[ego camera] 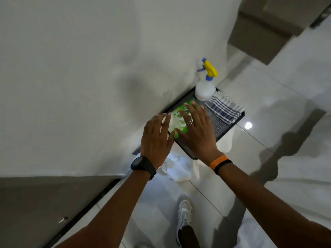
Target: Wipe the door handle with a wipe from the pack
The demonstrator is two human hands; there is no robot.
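A green wipe pack (177, 116) lies on a dark tray (229, 127) against the white wall. Both my hands hover over it with fingers spread. My left hand (156, 138) is at the pack's near left corner, a black watch on its wrist. My right hand (196, 128) covers the pack's right half, wearing a ring and an orange and black wristband. Neither hand grips anything. The door handle (63, 220) shows as a small metal piece on the grey door at the lower left.
On the tray stand a white spray bottle (205, 86) with a yellow and blue trigger and a folded striped cloth (223, 109). The tray rests on a white stand. Glossy tiled floor (268, 108) lies to the right; my white shoe (184, 217) is below.
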